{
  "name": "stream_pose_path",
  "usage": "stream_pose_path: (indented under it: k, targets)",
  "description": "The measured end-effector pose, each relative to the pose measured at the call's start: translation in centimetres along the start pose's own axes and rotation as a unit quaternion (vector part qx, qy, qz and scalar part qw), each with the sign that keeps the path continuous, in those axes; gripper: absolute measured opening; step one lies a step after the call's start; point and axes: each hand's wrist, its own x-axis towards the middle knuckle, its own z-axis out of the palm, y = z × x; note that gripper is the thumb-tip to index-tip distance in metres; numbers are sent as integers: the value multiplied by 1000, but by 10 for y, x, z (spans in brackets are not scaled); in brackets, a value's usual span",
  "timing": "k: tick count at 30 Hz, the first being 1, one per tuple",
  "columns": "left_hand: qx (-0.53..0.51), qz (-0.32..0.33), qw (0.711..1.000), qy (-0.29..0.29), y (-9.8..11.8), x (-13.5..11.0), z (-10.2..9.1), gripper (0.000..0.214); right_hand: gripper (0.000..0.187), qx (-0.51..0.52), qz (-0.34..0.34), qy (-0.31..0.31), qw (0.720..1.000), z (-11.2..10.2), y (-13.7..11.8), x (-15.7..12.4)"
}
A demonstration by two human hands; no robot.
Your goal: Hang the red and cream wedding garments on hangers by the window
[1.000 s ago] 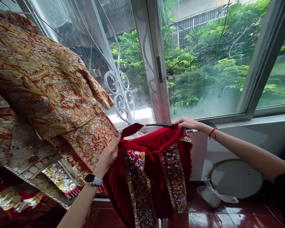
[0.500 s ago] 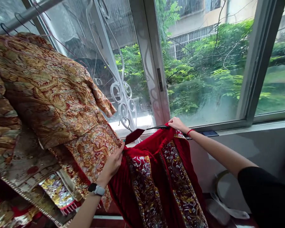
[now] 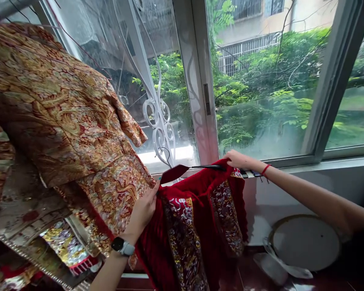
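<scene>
A red velvet skirt [image 3: 204,226] with sequined, embroidered panels hangs between my hands. A dark hanger [image 3: 173,173] with a wide, flat left end and a metal hook lies along the skirt's waistband. At the left end of the waistband, my left hand [image 3: 144,210], with a watch on the wrist, is closed on the cloth. My right hand [image 3: 235,159] grips the other corner of the waistband, at the hanger's thin black right end. Part of the hanger is covered by the red cloth there.
On the left, a gold-and-red brocade jacket [image 3: 69,117] hangs beside other embroidered garments. Behind the skirt are a white scrollwork metal frame [image 3: 159,137] and sliding windows with a sill [image 3: 291,165]. A round pale object [image 3: 306,242] and a plastic bag [image 3: 276,264] stand low at the right.
My right hand has moved right with its corner of the waistband, and the skirt's right side has swung left. The round object has come into fuller view. My left hand has hardly moved.
</scene>
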Motion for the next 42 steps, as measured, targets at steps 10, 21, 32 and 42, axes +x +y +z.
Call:
stream_pose_path:
  k: [10,21,32,42]
  targets:
    - [16,-7,1000,-7,16,-5,-16,57,18,38,93,72,992,-4,-31,-28]
    - [-62,-15,995,-72,24,-7,-37,57,16,138,11,170,976,12,-155,13]
    - [-83,-73,994,-22,8,-13,-32,49,38,92,-88,148,981,80,-52,9]
    - [128,-199,970,61,30,-43,-23,46,34,274,-36,232,933,102,-66,-22]
